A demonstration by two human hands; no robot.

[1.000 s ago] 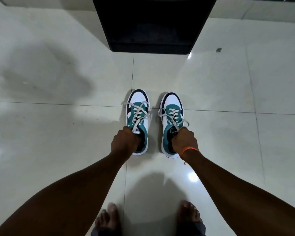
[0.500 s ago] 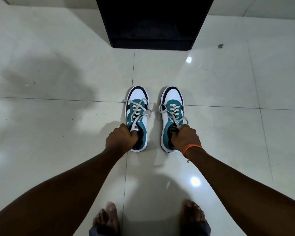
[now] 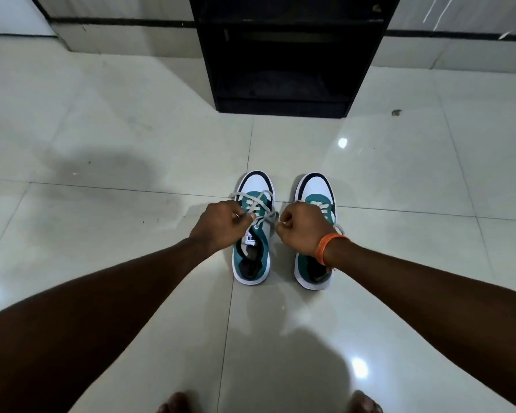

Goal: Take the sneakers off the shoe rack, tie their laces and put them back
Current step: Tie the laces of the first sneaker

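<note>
Both hands have let go of the backs of the shoes and moved up to the laces of the left shoe. The left hand (image 3: 219, 226) is curled and pinches one end of the pale grey lace (image 3: 258, 207) between thumb and finger. The right hand (image 3: 303, 226), with an orange band (image 3: 328, 245) on its wrist, is closed like a fist and seems to pinch the other end of the same lace. The two white, teal and black sneakers stand side by side on the shiny white tile floor (image 3: 102, 234), toes pointing away. The left sneaker (image 3: 252, 257) sits between the hands. The right sneaker (image 3: 316, 189) is partly hidden under the right wrist. The black shoe rack (image 3: 280, 55) stands just past the toes.
</note>
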